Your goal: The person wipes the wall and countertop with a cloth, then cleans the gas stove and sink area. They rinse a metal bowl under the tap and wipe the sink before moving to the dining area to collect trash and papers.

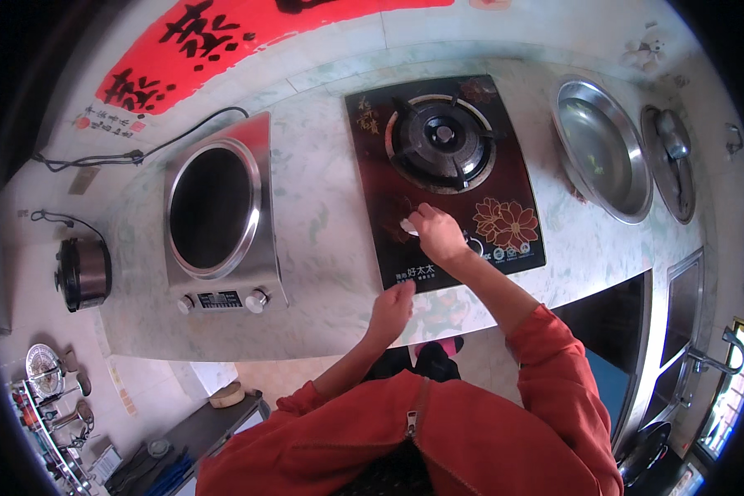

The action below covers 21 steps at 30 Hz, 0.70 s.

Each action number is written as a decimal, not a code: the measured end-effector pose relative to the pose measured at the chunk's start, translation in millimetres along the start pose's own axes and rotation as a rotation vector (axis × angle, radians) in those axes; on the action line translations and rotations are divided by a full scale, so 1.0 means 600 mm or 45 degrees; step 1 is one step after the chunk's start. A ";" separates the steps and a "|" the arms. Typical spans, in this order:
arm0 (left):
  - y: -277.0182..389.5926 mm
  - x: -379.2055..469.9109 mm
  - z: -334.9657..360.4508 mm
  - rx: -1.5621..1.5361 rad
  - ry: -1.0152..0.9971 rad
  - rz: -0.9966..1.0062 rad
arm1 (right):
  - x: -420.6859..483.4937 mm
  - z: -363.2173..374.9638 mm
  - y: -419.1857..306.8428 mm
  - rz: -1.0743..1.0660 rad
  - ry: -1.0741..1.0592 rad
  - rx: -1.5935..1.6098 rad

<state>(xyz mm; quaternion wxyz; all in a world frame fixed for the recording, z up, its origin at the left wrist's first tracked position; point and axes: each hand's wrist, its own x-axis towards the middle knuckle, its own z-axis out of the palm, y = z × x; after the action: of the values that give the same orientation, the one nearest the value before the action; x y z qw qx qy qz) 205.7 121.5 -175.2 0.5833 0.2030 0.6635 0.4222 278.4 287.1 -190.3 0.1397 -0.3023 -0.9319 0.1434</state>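
Observation:
A single-burner gas stove (372,180) with a dark red glass top is set on the marbled countertop (313,266). My right hand (439,239) is over the front part of the glass, with its fingers closed on a small white wad (409,227), perhaps a cloth or tissue. Just behind that hand rises the round burner (444,133) with its black pan supports. My left hand (392,312) is curled by the stove's front edge. No object shows in it, though its palm is hidden.
Left of the stove is an induction cooker (273,248) with a concave black plate; its cord (186,133) trails behind. A metal basin (643,198) holding water stands at right, beside a lid (648,130) and ladle (674,136). An electric pot (87,273) sits far left.

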 end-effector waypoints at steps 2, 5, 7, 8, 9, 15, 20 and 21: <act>0.022 -0.002 -0.022 -0.300 0.028 -0.044 | 0.038 0.002 -0.015 0.053 0.161 0.050; 0.033 -0.013 -0.054 -0.440 0.036 -0.009 | 0.133 -0.012 -0.038 -0.014 0.481 0.030; 0.038 -0.017 -0.069 -0.411 0.004 0.004 | 0.193 0.006 -0.038 0.068 0.390 -0.041; 0.032 -0.020 -0.076 -0.395 -0.003 0.012 | 0.218 0.027 -0.034 0.121 0.225 -0.213; 0.029 -0.024 -0.082 -0.398 0.001 0.000 | 0.235 0.052 -0.032 0.177 0.192 -0.222; 0.006 -0.039 -0.120 -0.407 0.032 -0.008 | 0.223 0.106 -0.038 0.079 0.210 -0.550; 0.013 -0.035 -0.129 -0.526 0.099 -0.040 | 0.099 0.090 -0.065 -0.010 0.217 -0.441; 0.014 -0.034 -0.128 -0.531 0.101 -0.030 | 0.066 0.073 -0.079 -0.013 0.167 -0.399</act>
<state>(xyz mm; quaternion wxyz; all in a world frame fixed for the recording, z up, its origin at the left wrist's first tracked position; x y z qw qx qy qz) 136.3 85.8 -159.3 0.5911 0.0533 0.5864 0.5512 207.8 266.3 -207.4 0.1521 -0.3243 -0.9333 -0.0244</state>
